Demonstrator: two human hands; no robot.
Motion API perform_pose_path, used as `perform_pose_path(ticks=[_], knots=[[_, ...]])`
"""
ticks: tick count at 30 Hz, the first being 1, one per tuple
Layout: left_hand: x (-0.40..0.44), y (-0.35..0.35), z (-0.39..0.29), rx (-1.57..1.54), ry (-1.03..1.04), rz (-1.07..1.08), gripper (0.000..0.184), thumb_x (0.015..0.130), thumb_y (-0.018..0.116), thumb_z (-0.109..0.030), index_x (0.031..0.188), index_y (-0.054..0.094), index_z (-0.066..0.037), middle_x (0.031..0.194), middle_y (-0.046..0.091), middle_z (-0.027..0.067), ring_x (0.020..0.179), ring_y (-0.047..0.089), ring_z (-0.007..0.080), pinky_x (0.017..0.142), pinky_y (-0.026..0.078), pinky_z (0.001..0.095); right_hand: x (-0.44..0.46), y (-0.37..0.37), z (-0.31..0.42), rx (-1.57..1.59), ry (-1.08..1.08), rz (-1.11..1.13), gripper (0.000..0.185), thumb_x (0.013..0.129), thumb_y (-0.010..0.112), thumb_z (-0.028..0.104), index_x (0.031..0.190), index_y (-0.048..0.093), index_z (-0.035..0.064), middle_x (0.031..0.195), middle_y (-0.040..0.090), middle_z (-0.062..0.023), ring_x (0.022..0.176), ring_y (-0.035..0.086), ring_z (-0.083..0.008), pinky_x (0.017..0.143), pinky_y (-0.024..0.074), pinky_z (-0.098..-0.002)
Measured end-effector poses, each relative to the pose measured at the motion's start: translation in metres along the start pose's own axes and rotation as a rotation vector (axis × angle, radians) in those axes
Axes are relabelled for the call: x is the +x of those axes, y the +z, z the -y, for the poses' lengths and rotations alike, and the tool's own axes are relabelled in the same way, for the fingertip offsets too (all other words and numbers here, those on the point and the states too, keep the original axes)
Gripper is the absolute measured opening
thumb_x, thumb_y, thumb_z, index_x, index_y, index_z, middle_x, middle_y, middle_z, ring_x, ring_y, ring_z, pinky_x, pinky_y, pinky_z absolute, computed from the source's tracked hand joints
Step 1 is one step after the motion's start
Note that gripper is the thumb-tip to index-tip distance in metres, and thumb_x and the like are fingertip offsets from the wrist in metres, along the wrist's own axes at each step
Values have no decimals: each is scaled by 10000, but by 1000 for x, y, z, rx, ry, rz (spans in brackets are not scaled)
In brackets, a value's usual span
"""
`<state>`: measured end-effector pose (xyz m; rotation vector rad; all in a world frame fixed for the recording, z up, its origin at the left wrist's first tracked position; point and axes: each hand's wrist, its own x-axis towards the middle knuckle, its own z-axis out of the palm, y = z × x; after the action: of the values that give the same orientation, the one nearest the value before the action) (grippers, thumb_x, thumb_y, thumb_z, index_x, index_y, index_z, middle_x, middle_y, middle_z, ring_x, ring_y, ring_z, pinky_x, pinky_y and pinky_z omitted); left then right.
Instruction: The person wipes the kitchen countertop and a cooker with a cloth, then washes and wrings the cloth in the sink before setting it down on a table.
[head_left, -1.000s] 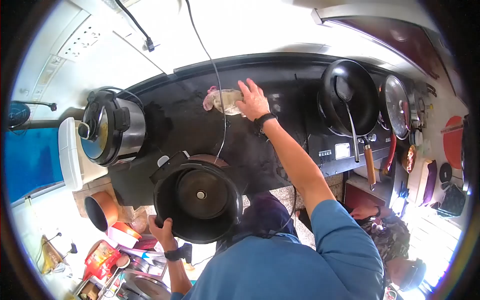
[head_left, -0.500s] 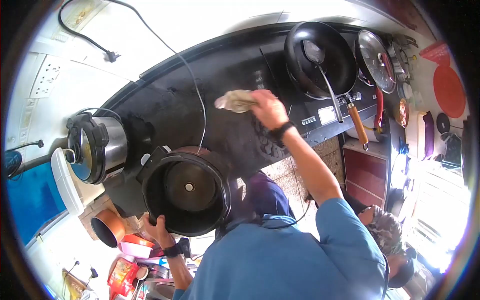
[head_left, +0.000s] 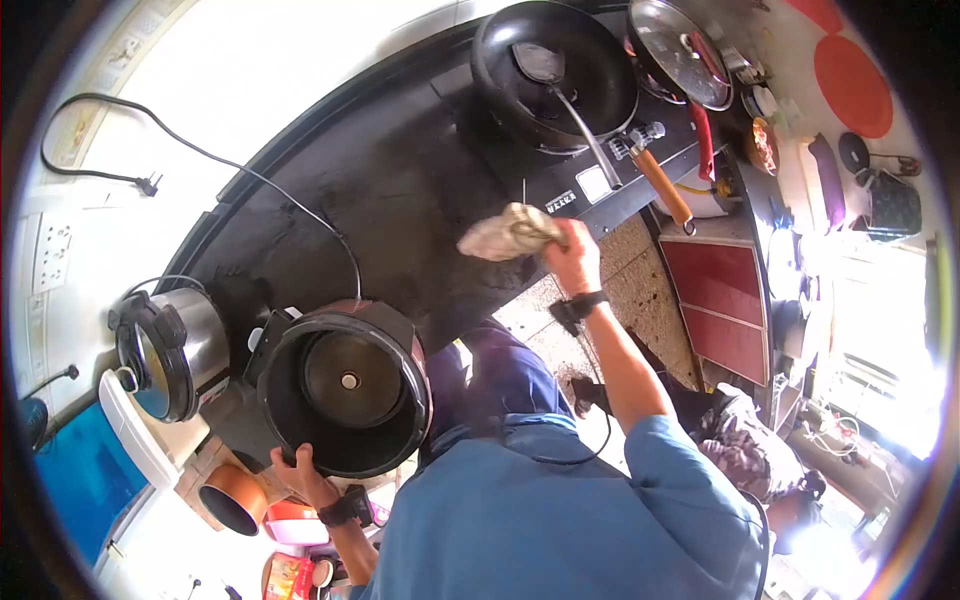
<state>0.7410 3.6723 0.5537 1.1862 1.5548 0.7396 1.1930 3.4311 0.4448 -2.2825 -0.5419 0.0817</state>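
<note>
In the head view, my right hand is closed around a crumpled, pale, stained cloth, held over the front edge of the black countertop. Below and left stands an electric pressure cooker body without its lid. Its dark interior shows a round heating plate with a light button at the centre. At the cooker's lower left edge, my left hand grips the rim, its fingers partly hidden. A power cord runs from behind the cooker to a loose plug on the left.
A second pressure cooker stands at the left. A wok with a spatula in it and a lidded pan sit on the stove. An orange-brown pot lies tilted at lower left. Another person is at lower right.
My right hand has drawn the cloth back from the countertop's middle toward its front edge. My left hand stays at the cooker's rim. The view has shifted.
</note>
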Motion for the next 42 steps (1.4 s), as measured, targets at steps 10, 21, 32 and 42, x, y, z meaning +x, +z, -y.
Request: perform_pose_path(ticks=[10, 21, 32, 42], knots=[[15, -14, 12, 123, 53, 37, 287, 728, 622, -121, 967, 502, -17, 855, 535, 63, 770, 520, 182, 726, 458, 304, 18, 14, -128, -739, 96, -152, 672, 856, 580, 386, 1387, 413, 8, 1448, 395, -231, 1333, 356, -425, 1071, 286, -580], [9, -5, 9, 147, 307, 125, 197, 716, 629, -73, 854, 494, -31, 785, 488, -5, 704, 446, 113, 676, 396, 247, -104, 133, 85, -377, -293, 373, 543, 788, 566, 135, 1297, 470, -24, 1421, 402, -214, 1296, 409, -388, 1018, 372, -566], [5, 0, 2, 20, 19, 30, 223, 693, 635, -113, 843, 484, -46, 803, 470, -11, 727, 443, 112, 694, 394, 242, 8, 114, 59, -495, -300, 293, 775, 788, 669, 329, 1416, 345, 11, 1513, 233, -270, 1403, 227, -449, 1110, 221, -597], [-9, 9, -13, 164, -16, -67, 234, 688, 636, -84, 858, 482, -43, 789, 451, -6, 732, 420, 119, 711, 375, 256, 165, 258, 120, -455, -547, 115, 428, 860, 542, 162, 1281, 492, 101, 1411, 427, -171, 1329, 388, -339, 1009, 368, -591]])
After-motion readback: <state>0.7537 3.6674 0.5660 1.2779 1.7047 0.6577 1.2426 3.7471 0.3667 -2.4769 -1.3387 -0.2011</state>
